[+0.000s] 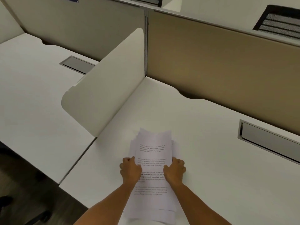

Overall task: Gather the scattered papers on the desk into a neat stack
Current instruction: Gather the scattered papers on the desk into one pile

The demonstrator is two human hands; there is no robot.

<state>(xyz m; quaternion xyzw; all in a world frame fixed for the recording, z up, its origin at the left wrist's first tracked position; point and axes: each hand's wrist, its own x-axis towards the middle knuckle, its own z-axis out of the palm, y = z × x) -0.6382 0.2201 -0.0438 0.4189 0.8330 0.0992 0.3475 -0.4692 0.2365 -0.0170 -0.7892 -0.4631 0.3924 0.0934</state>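
Note:
A bundle of white printed papers [152, 153] is held between both hands above the white desk [211, 159], near its front edge. The sheets are loosely aligned, with some edges sticking out at the top left and along the right side. My left hand [129, 170] grips the bundle's left edge, fingers curled. On the opposite edge, my right hand [175, 170] grips the same way. The top sheet carries several short blocks of black text. The bundle's lower part runs down between my forearms.
A white rounded divider panel [103, 88] stands to the left of the papers, with a second desk [32, 95] beyond it. A tan partition wall [227, 65] closes the back. A grey cable slot [267, 142] lies at the right.

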